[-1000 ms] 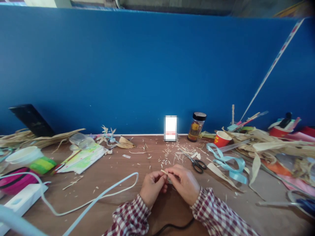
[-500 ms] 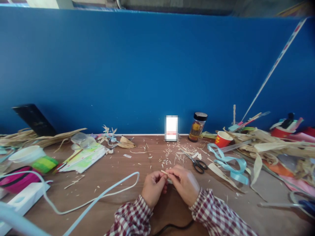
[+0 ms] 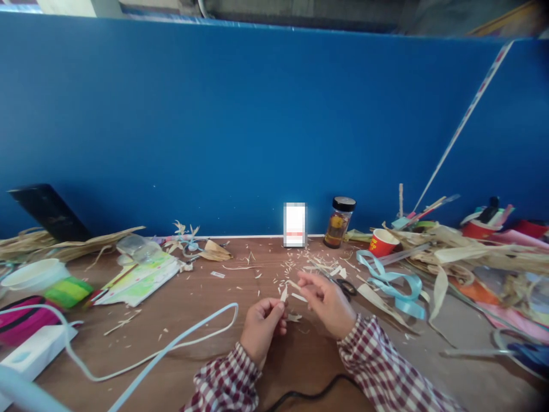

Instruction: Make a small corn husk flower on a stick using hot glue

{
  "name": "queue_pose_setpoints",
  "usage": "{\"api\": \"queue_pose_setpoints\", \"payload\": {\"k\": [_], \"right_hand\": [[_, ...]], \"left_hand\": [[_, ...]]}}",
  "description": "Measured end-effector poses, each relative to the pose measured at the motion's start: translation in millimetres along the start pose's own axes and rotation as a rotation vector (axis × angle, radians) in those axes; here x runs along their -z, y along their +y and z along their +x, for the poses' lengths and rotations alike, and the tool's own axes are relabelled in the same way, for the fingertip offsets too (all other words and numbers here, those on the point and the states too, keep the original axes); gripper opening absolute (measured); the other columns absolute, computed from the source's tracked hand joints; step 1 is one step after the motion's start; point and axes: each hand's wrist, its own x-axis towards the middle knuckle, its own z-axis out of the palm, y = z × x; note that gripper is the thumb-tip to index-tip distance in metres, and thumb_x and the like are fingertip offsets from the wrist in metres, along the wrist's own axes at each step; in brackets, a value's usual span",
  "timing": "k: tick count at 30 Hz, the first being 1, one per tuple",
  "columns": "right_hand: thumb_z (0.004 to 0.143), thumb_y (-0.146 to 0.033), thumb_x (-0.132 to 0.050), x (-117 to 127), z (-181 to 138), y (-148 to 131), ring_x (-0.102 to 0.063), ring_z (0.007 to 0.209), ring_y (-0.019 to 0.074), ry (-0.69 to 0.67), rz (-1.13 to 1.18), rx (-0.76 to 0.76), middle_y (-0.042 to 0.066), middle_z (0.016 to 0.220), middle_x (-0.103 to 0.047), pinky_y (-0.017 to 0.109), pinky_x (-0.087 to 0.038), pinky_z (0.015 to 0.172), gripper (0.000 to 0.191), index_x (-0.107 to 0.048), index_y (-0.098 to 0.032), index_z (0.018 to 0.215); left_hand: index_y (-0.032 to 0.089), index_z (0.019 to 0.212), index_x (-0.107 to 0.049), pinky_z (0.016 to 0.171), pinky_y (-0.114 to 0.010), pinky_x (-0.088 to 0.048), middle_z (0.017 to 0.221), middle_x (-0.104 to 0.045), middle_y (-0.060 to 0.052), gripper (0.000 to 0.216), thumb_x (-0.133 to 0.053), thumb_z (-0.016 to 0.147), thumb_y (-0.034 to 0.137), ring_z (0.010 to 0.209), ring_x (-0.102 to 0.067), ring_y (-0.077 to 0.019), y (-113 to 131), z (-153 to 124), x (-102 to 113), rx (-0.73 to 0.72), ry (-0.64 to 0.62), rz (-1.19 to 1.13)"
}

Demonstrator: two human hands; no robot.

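- At the left, my white power strip (image 3: pixel 36 349) and pale cable (image 3: pixel 171 341) lie on the table (image 3: pixel 193 377), outside my working space, presumably to keep it free.
- My left hand (image 3: pixel 262 325) pinches a pale pointed piece (image 3: pixel 283 294) between thumb and fingers, near the table's middle; its tip points far, bare, probably so I can see and reach it.
- Just right of it, my right hand (image 3: pixel 323 298) seems to pinch a thin strip (image 3: pixel 293 284) at the fingertips, a light grip that likely suits something so slight.
- The scissors (image 3: pixel 346 287) lie just beyond my right hand, I'd guess for easy reach; the blue ribbon (image 3: pixel 392 280) is farther right.
- Half a second ago my fingertips met over one pale stick; now my hands are apart, the right farther out, partly covering the scissors, and a scrap (image 3: pixel 294 318) shows between them.
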Motion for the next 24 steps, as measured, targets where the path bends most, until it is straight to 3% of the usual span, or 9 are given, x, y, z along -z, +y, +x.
{"api": "queue_pose_setpoints", "payload": {"k": [5,11,24], "right_hand": [[0.081,-0.030,-0.045,-15,-11,-12,-0.056,0.055,0.0107,-0.164,-0.026,-0.017,0.001,0.076,-0.065,0.022,-0.045,0.054,0.021,-0.062,-0.020,0.090],[0.082,-0.025,-0.045,-19,-12,-10,-0.059,0.079,0.0141,-0.100,-0.084,0.098,0.002,0.085,-0.067,0.024,-0.044,0.072,0.022,-0.066,-0.021,0.087],[0.084,-0.025,-0.041,-24,-16,-11,-0.059,0.077,0.0144,-0.072,-0.308,0.139,0.001,0.085,-0.067,0.024,-0.043,0.071,0.025,-0.065,-0.025,0.089]], "left_hand": [[0.012,0.069,-0.057,0.042,-0.017,-0.040,0.055,-0.054,0.002,0.024,-0.060,0.068,0.035,0.045,-0.047,-0.0061,0,-2,-1,-0.065,-0.087,0.097],[0.011,0.070,-0.058,0.043,-0.018,-0.042,0.056,-0.054,0.001,0.026,-0.059,0.068,0.037,0.046,-0.048,-0.0064,-1,-2,-2,-0.037,-0.107,0.130],[0.014,0.057,-0.052,0.034,-0.016,-0.033,0.046,-0.050,0.004,0.023,-0.059,0.066,0.034,0.036,-0.040,-0.0047,4,-2,-3,-0.040,-0.043,0.159]]}}
